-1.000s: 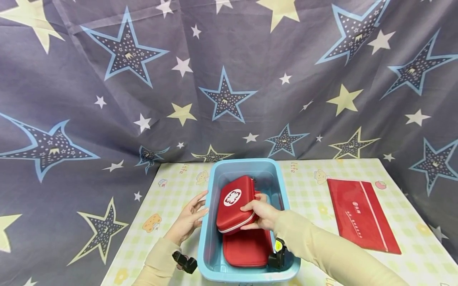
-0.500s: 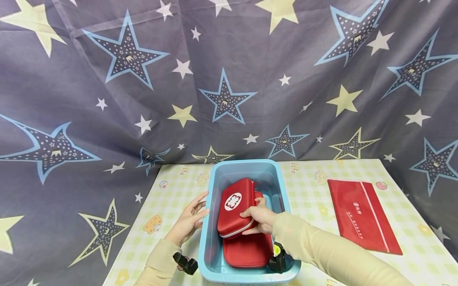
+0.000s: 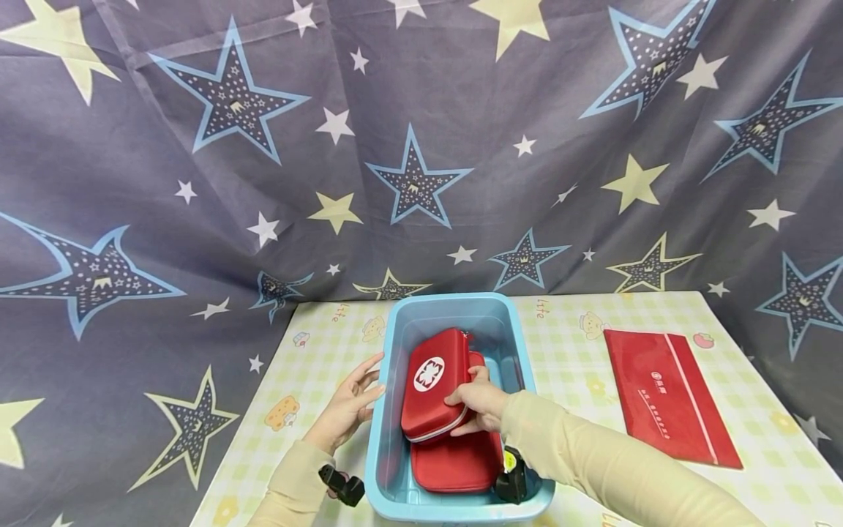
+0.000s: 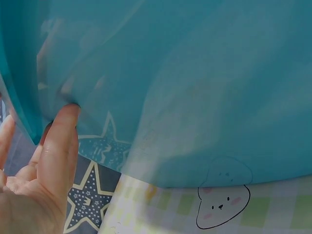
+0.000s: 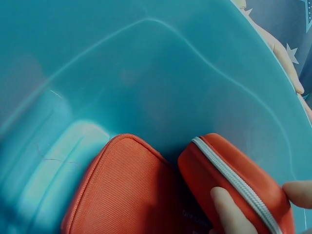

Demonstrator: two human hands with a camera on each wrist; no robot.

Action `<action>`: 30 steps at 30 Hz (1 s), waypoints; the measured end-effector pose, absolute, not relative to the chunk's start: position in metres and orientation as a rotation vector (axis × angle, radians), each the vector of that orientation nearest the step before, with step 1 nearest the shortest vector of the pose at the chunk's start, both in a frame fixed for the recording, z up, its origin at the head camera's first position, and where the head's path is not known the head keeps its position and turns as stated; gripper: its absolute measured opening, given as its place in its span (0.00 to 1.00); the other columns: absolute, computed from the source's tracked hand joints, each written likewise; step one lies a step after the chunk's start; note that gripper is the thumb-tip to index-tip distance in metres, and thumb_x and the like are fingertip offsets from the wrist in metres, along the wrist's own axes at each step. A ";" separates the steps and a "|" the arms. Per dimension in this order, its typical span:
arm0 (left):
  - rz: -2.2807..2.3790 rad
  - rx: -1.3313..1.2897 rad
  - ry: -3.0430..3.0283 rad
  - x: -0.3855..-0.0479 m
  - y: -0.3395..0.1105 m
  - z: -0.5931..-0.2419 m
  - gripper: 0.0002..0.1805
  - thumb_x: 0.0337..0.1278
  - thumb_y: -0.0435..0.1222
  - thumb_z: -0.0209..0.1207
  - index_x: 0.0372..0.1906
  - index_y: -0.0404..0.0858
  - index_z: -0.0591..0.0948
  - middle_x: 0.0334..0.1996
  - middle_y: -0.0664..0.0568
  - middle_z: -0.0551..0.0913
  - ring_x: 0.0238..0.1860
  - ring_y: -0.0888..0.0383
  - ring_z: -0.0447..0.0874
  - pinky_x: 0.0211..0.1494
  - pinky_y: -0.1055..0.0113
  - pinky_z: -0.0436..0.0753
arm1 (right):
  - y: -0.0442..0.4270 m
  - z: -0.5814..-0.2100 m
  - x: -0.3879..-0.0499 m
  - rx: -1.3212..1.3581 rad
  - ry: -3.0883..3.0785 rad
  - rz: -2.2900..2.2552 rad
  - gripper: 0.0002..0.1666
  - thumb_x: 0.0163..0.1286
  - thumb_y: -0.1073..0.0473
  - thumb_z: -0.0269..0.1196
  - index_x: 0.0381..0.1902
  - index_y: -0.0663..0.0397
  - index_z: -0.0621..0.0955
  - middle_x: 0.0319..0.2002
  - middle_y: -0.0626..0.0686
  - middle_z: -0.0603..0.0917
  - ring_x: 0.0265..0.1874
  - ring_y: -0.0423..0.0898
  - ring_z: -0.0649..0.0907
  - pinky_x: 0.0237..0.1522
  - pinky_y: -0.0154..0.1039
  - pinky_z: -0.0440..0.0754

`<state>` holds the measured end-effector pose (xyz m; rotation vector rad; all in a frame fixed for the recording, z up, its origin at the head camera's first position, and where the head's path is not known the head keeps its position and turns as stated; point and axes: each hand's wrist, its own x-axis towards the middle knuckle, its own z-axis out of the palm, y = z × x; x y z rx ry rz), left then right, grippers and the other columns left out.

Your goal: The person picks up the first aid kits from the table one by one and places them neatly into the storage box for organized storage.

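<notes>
A red zip first-aid case [image 3: 429, 399] with a white round emblem lies tilted inside the light-blue plastic bin [image 3: 454, 510]. My right hand [image 3: 479, 400] grips its right edge, thumb on top and fingers below. Beneath it, partly covered, is a second red case [image 3: 454, 468] at the bin's bottom. The right wrist view shows the white zipper of the held case [image 5: 239, 183] beside the fabric face of the lower case [image 5: 126, 190]. My left hand [image 3: 347, 405] rests its extended fingers against the bin's left outer wall, seen closely in the left wrist view, where the hand [image 4: 48, 165] touches the wall.
A flat red document pouch [image 3: 672, 395] with white print lies on the table's right side. The table [image 3: 566, 344] wears a checked, cartoon-printed cover. A grey star-patterned curtain [image 3: 369, 88] hangs directly behind it.
The near end of the upper case has dropped slightly toward the lower case, my right hand following with its grip kept. My left hand has stayed at the bin's side.
</notes>
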<state>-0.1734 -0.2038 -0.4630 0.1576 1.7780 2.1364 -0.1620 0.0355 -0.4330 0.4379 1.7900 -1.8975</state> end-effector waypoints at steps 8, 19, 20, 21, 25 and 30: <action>2.137 0.159 1.784 -0.173 -0.204 -0.463 0.36 0.65 0.27 0.51 0.74 0.40 0.51 0.55 0.53 0.70 0.49 0.59 0.79 0.44 0.64 0.85 | 0.035 -0.433 -0.162 0.427 1.792 -1.876 0.38 0.53 0.74 0.57 0.57 0.55 0.51 0.53 0.71 0.61 0.49 0.71 0.72 0.34 0.60 0.84; 2.128 0.167 1.806 -0.172 -0.204 -0.464 0.36 0.65 0.28 0.52 0.74 0.41 0.52 0.57 0.50 0.69 0.50 0.60 0.79 0.44 0.64 0.85 | 0.046 -0.424 -0.163 0.393 1.698 -1.846 0.41 0.57 0.70 0.57 0.65 0.53 0.51 0.52 0.70 0.64 0.44 0.67 0.75 0.46 0.63 0.79; 2.129 0.164 1.802 -0.172 -0.204 -0.464 0.36 0.65 0.28 0.52 0.74 0.41 0.52 0.57 0.50 0.69 0.50 0.60 0.79 0.44 0.64 0.85 | 0.046 -0.424 -0.163 0.388 1.694 -1.840 0.42 0.57 0.70 0.57 0.66 0.53 0.51 0.52 0.70 0.64 0.44 0.67 0.75 0.47 0.64 0.78; 2.127 0.165 1.802 -0.172 -0.204 -0.464 0.36 0.65 0.28 0.52 0.74 0.41 0.52 0.57 0.50 0.69 0.50 0.60 0.79 0.44 0.64 0.85 | 0.047 -0.423 -0.163 0.382 1.694 -1.834 0.42 0.57 0.70 0.57 0.66 0.54 0.51 0.52 0.70 0.64 0.44 0.67 0.75 0.48 0.64 0.78; 2.129 0.160 1.801 -0.173 -0.204 -0.465 0.36 0.65 0.28 0.52 0.74 0.41 0.52 0.57 0.50 0.69 0.49 0.61 0.79 0.44 0.64 0.84 | 0.048 -0.422 -0.163 0.374 1.706 -1.809 0.42 0.56 0.70 0.56 0.65 0.55 0.52 0.52 0.70 0.64 0.45 0.70 0.74 0.52 0.67 0.75; 2.136 0.141 1.795 -0.173 -0.203 -0.465 0.36 0.65 0.28 0.51 0.74 0.42 0.52 0.56 0.51 0.69 0.48 0.61 0.79 0.44 0.64 0.84 | 0.049 -0.421 -0.162 0.363 1.708 -1.800 0.40 0.56 0.71 0.55 0.65 0.57 0.52 0.52 0.71 0.64 0.50 0.73 0.72 0.57 0.70 0.68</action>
